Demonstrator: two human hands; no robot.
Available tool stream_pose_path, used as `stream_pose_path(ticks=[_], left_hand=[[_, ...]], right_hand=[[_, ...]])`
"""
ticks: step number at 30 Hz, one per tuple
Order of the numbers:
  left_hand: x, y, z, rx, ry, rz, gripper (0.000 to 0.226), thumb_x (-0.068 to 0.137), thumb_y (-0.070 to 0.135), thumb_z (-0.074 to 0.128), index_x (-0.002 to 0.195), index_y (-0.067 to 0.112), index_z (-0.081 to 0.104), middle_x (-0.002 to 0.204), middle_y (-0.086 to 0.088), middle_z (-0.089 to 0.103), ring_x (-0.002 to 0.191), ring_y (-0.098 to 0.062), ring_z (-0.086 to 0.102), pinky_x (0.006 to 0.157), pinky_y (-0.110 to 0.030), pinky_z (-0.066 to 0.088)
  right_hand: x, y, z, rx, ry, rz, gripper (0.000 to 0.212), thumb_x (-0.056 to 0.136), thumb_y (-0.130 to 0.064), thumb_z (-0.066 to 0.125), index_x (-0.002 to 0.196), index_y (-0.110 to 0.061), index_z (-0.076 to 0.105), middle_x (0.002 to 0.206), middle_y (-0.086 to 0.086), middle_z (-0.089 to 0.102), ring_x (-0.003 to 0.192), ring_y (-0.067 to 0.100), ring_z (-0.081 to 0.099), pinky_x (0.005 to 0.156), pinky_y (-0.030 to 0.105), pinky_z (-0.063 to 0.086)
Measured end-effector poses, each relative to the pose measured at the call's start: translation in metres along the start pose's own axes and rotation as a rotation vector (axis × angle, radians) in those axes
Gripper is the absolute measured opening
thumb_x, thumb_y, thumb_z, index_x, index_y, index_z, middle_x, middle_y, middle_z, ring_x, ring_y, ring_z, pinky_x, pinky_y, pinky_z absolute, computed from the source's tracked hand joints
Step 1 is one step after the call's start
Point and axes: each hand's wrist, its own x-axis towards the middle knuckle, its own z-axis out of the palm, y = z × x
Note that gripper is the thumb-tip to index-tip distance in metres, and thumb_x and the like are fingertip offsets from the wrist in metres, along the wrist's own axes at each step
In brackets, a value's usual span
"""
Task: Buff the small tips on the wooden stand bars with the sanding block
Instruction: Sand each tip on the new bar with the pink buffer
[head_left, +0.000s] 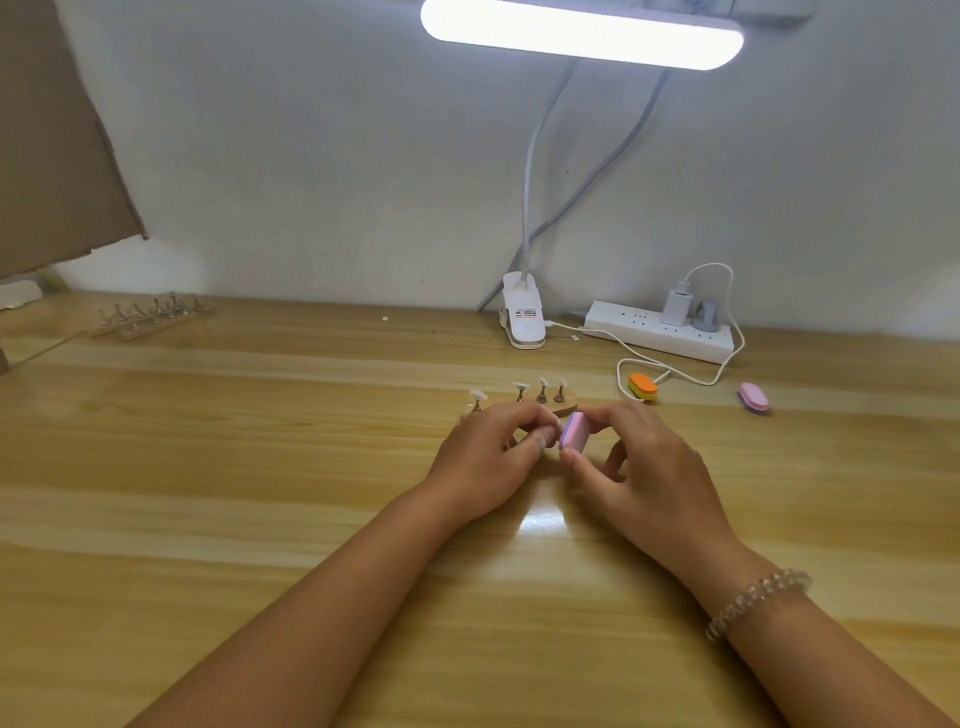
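The right hand (641, 467) pinches the pink sanding block (574, 430) just in front of the wooden stand bar (567, 405). The left hand (485, 460) pinches what appears to be one small tip (546, 433) against it. Buffing is judged under way. Four mounted tips (543, 385) stand on the bar, their finish indeterminate.

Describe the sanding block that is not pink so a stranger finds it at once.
Find the white power strip at the back right of the desk. Just in front of it, by a loop of white cable, lies a small oval block. It alone is orange over yellow; the held block and the one farther right are pink.
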Motion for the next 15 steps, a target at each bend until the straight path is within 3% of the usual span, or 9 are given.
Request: stream_pose_path(ticks=[2,5,11,15], left_hand=[[0.0007,-0.0002,-0.0009,0.004,0.009,-0.003,0.024,0.095,0.018,0.06,0.086,0.041,0.062,0.085,0.02,0.064,0.056,0.004,0.046,0.064,-0.024,0.035],[0.0007,0.0014,0.0001,0.002,0.005,-0.008,0.02,0.093,0.021,0.064,0.086,0.04,0.067,0.085,0.019,0.066,0.052,0.002,0.045,0.061,-0.024,0.033],[-0.0014,0.0027,-0.0013,0.025,-0.011,-0.004,0.025,0.086,0.026,0.069,0.079,0.049,0.063,0.092,0.02,0.066,0.058,0.008,0.049,0.064,-0.025,0.037],[-0.0009,0.0016,0.0017,0.07,-0.004,-0.008,0.013,0.087,0.032,0.071,0.081,0.043,0.066,0.091,0.02,0.065,0.06,0.005,0.048,0.069,-0.03,0.043]], right_hand=[[-0.0018,-0.0026,0.0013,0.017,-0.027,-0.034,0.025,0.082,-0.036,0.075,0.104,-0.031,0.064,0.1,-0.019,0.06,0.062,0.006,0.058,0.069,0.031,0.048],[0.0037,0.0009,-0.0005,0.079,0.028,0.079,0.017,0.083,-0.045,0.071,0.094,-0.034,0.065,0.093,-0.021,0.063,0.064,0.004,0.058,0.069,0.029,0.047],[0.0006,-0.0036,0.0013,0.018,-0.021,0.015,0.027,0.082,-0.053,0.063,0.094,-0.029,0.061,0.091,-0.017,0.059,0.064,0.006,0.058,0.073,0.036,0.047],[0.0052,0.0023,-0.0012,-0.004,0.036,0.112,0.028,0.082,-0.051,0.067,0.094,-0.026,0.062,0.09,-0.014,0.061,0.072,0.008,0.057,0.077,0.04,0.049]])
